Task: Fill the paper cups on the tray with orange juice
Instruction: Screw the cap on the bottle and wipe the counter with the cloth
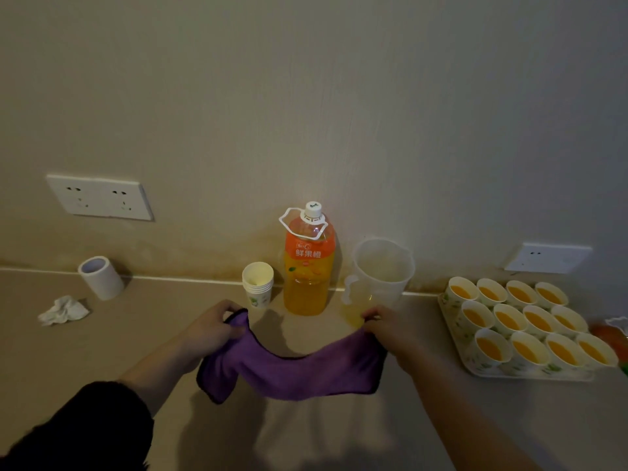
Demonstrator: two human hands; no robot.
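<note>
A patterned tray [452, 331] at the right holds several paper cups [492, 346], each with orange juice in it. A capped orange juice bottle [307, 266], partly full, stands upright by the wall in the middle. Beside it on the right is a clear plastic jug [380, 270] with only a trace of liquid. A stack of empty paper cups [257, 283] stands left of the bottle. My left hand [212, 329] and my right hand [390, 329] each pinch an upper corner of a purple cloth [292, 372], which sags between them above the counter.
A crumpled white tissue [64, 310] and a roll of white tape [101, 277] lie at the far left. Wall sockets [100, 198] sit above the counter on the left and another socket [547, 258] on the right. An orange object [610, 334] shows at the right edge.
</note>
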